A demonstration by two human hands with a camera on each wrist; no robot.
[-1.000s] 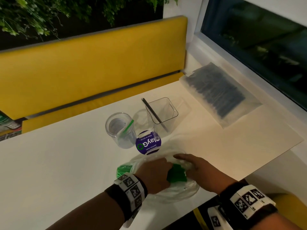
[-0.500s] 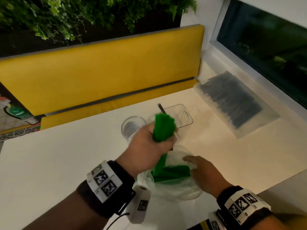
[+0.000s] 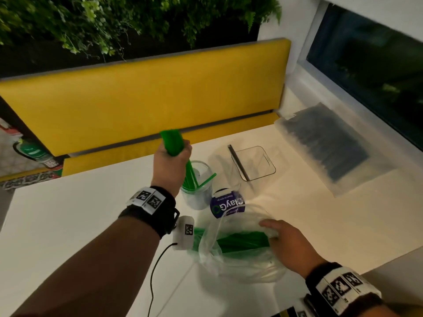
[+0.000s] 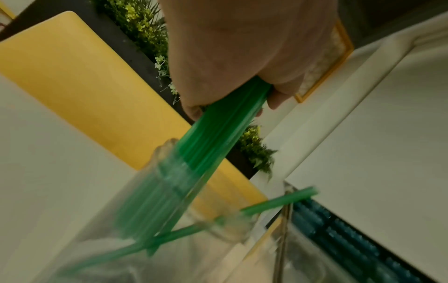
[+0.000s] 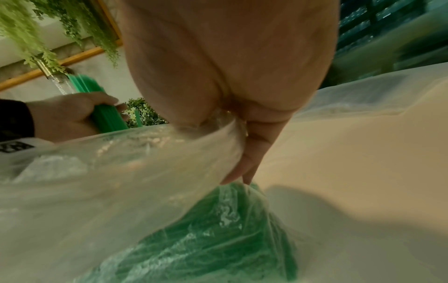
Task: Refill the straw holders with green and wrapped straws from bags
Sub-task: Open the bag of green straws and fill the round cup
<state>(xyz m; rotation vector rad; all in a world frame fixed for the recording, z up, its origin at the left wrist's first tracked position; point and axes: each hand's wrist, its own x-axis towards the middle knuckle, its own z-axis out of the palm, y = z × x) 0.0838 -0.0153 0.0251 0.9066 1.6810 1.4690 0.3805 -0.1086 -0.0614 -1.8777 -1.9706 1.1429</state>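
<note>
My left hand [image 3: 171, 161] grips a bundle of green straws [image 3: 172, 140] upright, its lower ends inside the round clear holder [image 3: 196, 191]; the left wrist view shows the bundle [image 4: 218, 132] entering that holder [image 4: 169, 191], where a single green straw [image 4: 278, 203] leans. My right hand [image 3: 286, 243] pinches the edge of a clear plastic bag [image 3: 240, 259] of green straws [image 3: 242, 241] lying on the white table [image 3: 68, 225]. A square clear holder [image 3: 254, 163] with one dark straw [image 3: 238, 162] stands behind. A bag of dark wrapped straws [image 3: 325, 145] lies at the right.
A round blue-and-white label [image 3: 226, 205] sits between the round holder and the bag. A yellow bench back [image 3: 137, 92] runs behind the table, with plants [image 3: 114, 24] above. A window ledge [image 3: 357, 106] borders the right. A cable [image 3: 158, 271] hangs from my left wrist.
My left hand pulled a bundle of green straws out of the bag, lifted it, and carried it back over the round holder, lowering its ends in. My right hand stayed on the bag.
</note>
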